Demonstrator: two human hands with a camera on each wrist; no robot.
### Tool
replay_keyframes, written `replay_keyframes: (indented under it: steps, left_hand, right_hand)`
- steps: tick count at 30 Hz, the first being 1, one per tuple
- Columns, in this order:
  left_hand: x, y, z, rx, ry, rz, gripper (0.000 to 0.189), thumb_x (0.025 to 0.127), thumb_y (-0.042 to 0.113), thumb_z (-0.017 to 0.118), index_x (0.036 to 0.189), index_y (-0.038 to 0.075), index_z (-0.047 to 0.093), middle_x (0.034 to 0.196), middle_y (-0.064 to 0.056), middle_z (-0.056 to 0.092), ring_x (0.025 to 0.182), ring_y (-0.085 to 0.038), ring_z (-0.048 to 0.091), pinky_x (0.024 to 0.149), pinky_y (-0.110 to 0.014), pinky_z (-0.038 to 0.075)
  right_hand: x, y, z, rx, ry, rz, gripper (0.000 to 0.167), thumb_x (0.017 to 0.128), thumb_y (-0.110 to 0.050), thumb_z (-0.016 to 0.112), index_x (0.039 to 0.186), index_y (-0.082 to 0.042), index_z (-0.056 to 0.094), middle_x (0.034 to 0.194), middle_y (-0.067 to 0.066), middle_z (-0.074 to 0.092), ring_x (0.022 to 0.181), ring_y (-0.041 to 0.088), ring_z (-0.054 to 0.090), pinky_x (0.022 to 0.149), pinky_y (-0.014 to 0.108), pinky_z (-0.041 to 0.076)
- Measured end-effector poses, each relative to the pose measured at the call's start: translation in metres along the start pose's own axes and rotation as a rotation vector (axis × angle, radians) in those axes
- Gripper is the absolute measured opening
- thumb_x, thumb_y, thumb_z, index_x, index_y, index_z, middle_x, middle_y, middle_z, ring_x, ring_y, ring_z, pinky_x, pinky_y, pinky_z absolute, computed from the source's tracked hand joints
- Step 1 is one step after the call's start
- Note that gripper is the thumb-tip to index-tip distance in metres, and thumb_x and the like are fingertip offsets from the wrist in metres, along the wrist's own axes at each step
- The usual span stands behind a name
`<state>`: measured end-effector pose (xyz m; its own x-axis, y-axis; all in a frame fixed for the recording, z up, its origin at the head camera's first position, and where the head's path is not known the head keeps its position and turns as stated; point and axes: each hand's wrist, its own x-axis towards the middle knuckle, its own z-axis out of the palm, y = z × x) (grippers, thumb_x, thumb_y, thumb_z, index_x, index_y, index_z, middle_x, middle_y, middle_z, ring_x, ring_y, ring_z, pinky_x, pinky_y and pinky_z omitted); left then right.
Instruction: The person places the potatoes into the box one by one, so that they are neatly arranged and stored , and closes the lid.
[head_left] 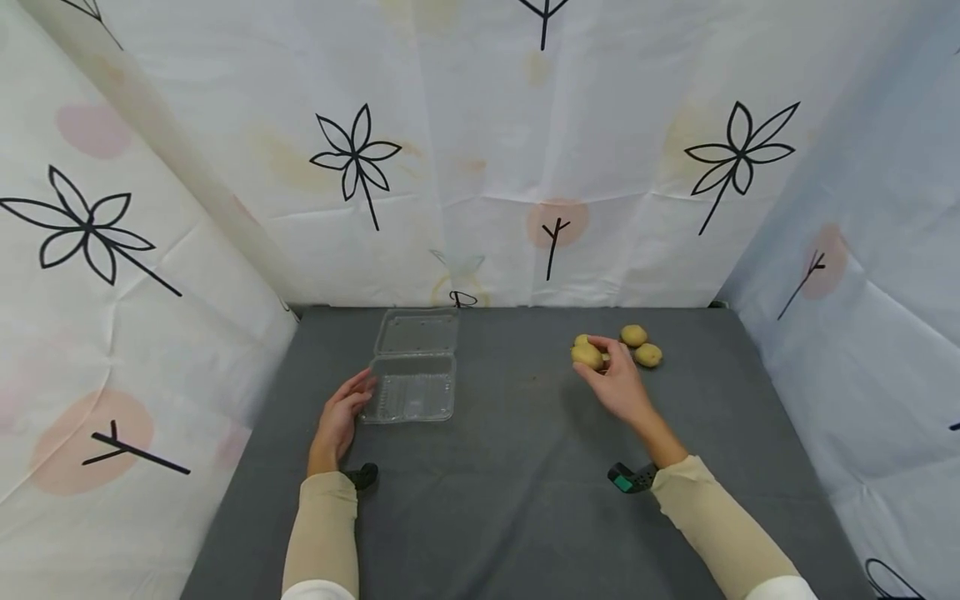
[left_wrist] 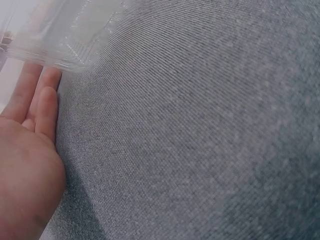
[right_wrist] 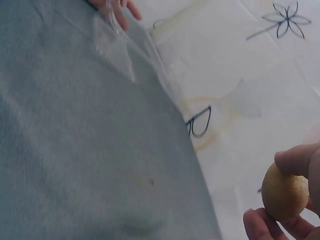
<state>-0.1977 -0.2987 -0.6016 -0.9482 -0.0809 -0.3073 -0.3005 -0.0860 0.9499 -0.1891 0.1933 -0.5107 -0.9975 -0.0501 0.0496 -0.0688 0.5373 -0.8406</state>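
Observation:
A clear plastic clamshell container (head_left: 411,392) lies with its lid folded back on the left half of the table. My left hand (head_left: 347,417) is at its left edge, and in the left wrist view the nearly straight fingers (left_wrist: 47,112) reach the container's rim. Right of centre, my right hand (head_left: 617,383) pinches a small yellow potato (head_left: 587,357) between thumb and fingers; the right wrist view shows this potato (right_wrist: 285,194) up close. Another potato (head_left: 581,340) shows just behind the held one, partly hidden.
Two more potatoes, one farther back (head_left: 633,336) and one nearer (head_left: 648,356), lie right of my right hand. The grey cloth-covered table (head_left: 495,467) is bordered by patterned white curtains (head_left: 480,167) at the back and both sides.

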Motion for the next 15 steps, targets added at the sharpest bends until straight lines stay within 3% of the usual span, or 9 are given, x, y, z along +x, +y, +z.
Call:
replay_keyframes:
  steps: [7,11,15]
  left_hand:
    - [0.002,0.002,0.003,0.013,0.002,-0.02,0.053,0.105,0.007,0.051,0.157,0.015,0.042,0.162,-0.011,0.042,0.136,-0.008,0.046,0.106,-0.021,0.038]
    - [0.002,0.005,0.005,-0.003,0.019,-0.047,0.054,0.105,0.005,0.049,0.157,0.016,0.042,0.164,-0.013,0.039,0.143,-0.014,0.041,0.106,-0.021,0.037]
    - [0.002,0.006,0.005,0.006,0.023,-0.061,0.054,0.104,0.005,0.05,0.157,0.017,0.043,0.164,-0.011,0.039,0.141,-0.013,0.043,0.106,-0.022,0.036]
  right_hand:
    - [0.001,-0.021,0.013,0.049,-0.055,-0.052,0.056,0.1,-0.021,0.066,0.148,-0.001,0.044,0.136,0.024,0.045,0.109,0.036,0.058,0.083,0.03,0.052]
    - [0.002,-0.029,0.018,0.088,-0.083,-0.086,0.055,0.1,-0.02,0.066,0.147,0.0,0.045,0.138,0.024,0.045,0.11,0.037,0.059,0.083,0.03,0.053]
    - [0.004,-0.034,0.023,0.127,-0.11,-0.088,0.054,0.101,-0.017,0.066,0.147,0.0,0.044,0.14,0.023,0.043,0.107,0.036,0.06,0.081,0.027,0.053]
